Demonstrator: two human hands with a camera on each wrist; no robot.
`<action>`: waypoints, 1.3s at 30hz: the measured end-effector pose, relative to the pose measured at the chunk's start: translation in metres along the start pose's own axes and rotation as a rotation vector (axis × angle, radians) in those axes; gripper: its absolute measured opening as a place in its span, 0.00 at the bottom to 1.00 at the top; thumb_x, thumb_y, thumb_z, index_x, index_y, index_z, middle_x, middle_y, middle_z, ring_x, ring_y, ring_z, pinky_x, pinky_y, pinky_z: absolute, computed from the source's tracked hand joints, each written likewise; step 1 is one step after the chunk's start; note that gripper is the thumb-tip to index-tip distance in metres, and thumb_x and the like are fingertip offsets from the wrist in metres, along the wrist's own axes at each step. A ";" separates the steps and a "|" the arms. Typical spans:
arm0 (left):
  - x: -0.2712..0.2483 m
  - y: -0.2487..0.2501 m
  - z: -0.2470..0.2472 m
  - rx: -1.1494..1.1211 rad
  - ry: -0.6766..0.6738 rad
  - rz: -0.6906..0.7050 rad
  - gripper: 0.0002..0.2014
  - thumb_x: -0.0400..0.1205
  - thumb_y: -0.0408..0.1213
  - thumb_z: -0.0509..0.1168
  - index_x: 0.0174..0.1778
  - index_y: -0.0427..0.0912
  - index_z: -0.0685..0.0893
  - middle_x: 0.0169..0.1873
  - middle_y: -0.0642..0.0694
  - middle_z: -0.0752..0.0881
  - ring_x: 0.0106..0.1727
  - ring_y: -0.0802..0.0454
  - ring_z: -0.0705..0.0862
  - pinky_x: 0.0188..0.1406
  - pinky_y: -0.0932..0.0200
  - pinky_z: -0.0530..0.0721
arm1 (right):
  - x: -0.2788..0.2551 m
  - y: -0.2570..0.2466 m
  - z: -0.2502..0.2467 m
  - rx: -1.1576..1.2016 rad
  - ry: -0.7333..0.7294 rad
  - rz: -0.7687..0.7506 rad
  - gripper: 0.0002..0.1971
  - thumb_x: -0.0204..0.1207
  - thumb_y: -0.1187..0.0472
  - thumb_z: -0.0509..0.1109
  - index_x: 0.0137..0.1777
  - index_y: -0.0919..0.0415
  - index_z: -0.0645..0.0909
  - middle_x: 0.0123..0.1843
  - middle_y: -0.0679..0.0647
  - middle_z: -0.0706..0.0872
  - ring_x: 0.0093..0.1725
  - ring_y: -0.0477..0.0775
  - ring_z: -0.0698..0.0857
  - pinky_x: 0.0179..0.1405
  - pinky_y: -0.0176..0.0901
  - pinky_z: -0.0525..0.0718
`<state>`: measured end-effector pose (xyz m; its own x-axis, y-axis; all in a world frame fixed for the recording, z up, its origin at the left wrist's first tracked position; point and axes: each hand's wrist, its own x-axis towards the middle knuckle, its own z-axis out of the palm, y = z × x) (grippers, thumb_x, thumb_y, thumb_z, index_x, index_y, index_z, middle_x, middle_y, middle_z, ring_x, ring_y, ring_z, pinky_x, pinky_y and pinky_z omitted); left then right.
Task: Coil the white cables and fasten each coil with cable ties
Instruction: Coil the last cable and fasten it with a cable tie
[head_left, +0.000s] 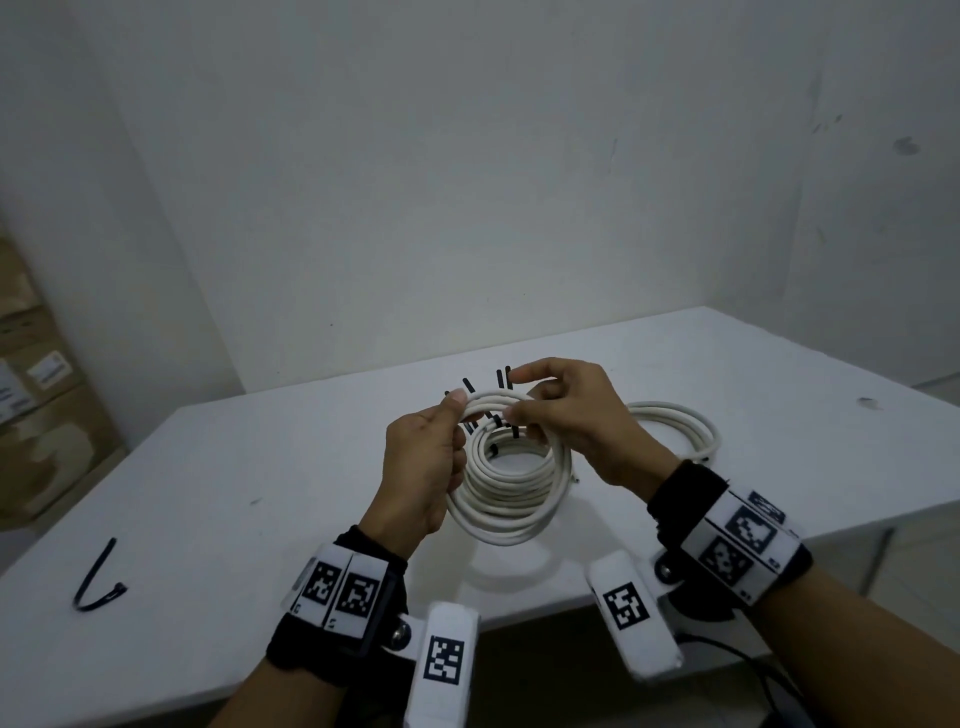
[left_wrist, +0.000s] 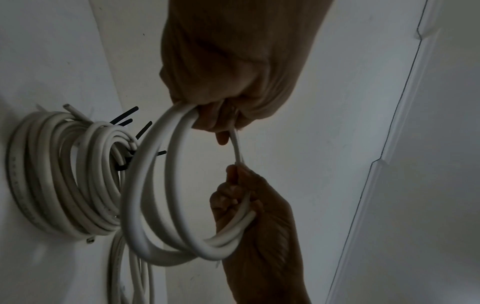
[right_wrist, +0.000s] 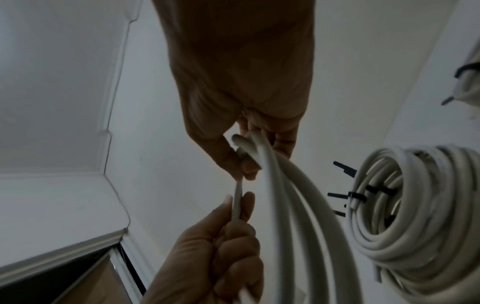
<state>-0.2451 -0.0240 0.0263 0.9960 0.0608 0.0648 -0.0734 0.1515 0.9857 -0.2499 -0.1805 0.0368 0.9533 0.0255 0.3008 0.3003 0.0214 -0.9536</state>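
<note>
Both hands hold a small coil of white cable (head_left: 496, 404) (left_wrist: 145, 185) (right_wrist: 298, 205) above the white table (head_left: 260, 519). My left hand (head_left: 457, 415) (left_wrist: 223, 127) grips the coil's left side, thumb on top. My right hand (head_left: 514, 400) (right_wrist: 249, 160) pinches the strands at the coil's top. A short strand runs between the two hands. Under and behind the held coil lies a stack of coiled white cables (left_wrist: 52, 174) (right_wrist: 415, 216) with black cable ties (head_left: 467, 385) sticking out. In the head view the held coil overlaps this stack.
A loosely looped white cable (head_left: 675, 421) lies on the table to the right of my hands. One loose black cable tie (head_left: 98, 582) lies near the front left edge. Cardboard boxes (head_left: 36, 415) stand beyond the table's left side. White walls close the back.
</note>
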 end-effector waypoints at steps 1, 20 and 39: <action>0.000 0.000 0.001 -0.001 -0.001 0.011 0.13 0.85 0.39 0.63 0.49 0.30 0.84 0.16 0.53 0.65 0.15 0.59 0.60 0.13 0.70 0.59 | 0.000 0.000 0.000 0.049 0.002 0.019 0.15 0.68 0.78 0.74 0.54 0.70 0.80 0.29 0.62 0.81 0.21 0.47 0.79 0.22 0.35 0.78; 0.003 0.000 0.006 0.046 -0.009 0.060 0.12 0.85 0.38 0.63 0.47 0.31 0.82 0.14 0.55 0.64 0.13 0.60 0.59 0.13 0.71 0.58 | -0.004 0.011 -0.006 0.141 -0.001 0.140 0.05 0.73 0.68 0.74 0.43 0.69 0.81 0.28 0.59 0.83 0.23 0.50 0.78 0.22 0.37 0.77; 0.002 0.001 0.007 0.026 0.018 -0.063 0.08 0.85 0.38 0.64 0.48 0.35 0.81 0.14 0.54 0.66 0.14 0.59 0.60 0.13 0.70 0.58 | -0.011 0.019 -0.005 0.132 0.032 0.274 0.13 0.77 0.57 0.71 0.38 0.68 0.81 0.33 0.57 0.81 0.33 0.50 0.82 0.25 0.43 0.86</action>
<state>-0.2425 -0.0311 0.0284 0.9976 0.0694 0.0000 -0.0090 0.1294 0.9915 -0.2546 -0.1856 0.0150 0.9994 0.0165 0.0300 0.0272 0.1477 -0.9887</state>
